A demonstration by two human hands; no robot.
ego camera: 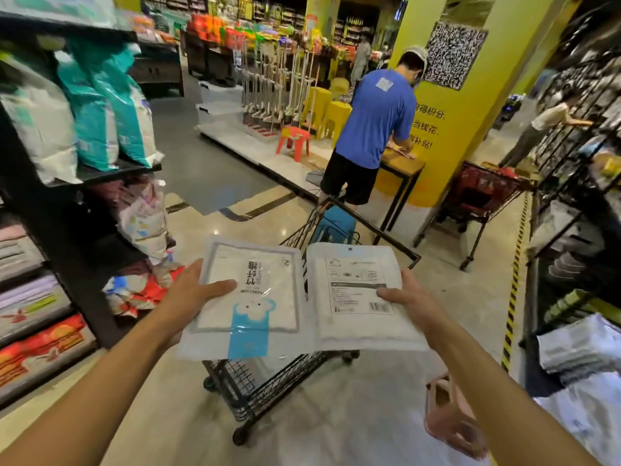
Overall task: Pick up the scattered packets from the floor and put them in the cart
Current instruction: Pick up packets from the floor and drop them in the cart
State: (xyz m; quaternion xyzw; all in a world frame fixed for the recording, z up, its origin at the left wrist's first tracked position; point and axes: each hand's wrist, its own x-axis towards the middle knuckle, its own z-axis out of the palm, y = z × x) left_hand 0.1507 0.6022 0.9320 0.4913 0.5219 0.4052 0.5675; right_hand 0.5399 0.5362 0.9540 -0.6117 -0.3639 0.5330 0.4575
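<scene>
Shop: stocked shelves (84,105), cart (268,381)

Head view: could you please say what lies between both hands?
Two white plastic packets in the head view: the blue-marked packet in the left hand, the barcoded packet in the right hand.

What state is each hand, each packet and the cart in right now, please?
Left hand: grips left packet, thumb on top.
Right hand: grips right packet, thumb on top.
Left packet: held flat over cart.
Right packet: held flat over cart.
Cart: upright, inside mostly hidden.
</scene>
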